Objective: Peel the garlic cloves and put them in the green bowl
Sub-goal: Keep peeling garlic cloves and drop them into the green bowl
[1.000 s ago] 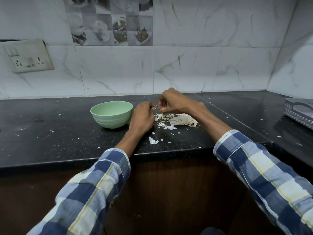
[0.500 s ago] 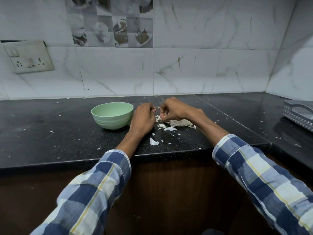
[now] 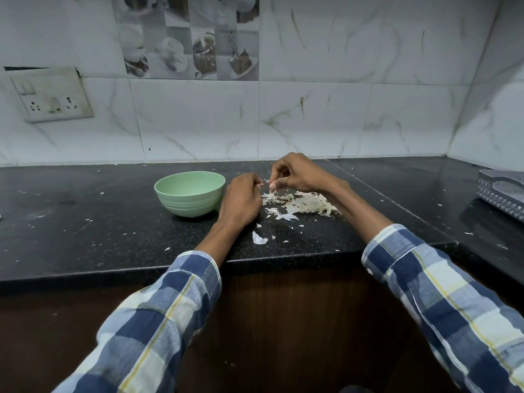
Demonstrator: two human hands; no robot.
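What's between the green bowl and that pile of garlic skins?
In the head view, the left hand sits between the green bowl and the pile of garlic skins, fingers curled near the right hand, over black counter.

Single head-worn view – looks forward and down, close over black counter (image 3: 85,222) – tiled wall (image 3: 312,114) behind.

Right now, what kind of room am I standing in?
Most likely a home kitchen. You're at a black stone countertop against a marble-look tiled wall with decorative tiles showing cups and desserts, and a green bowl sits beside a pile of garlic skins.
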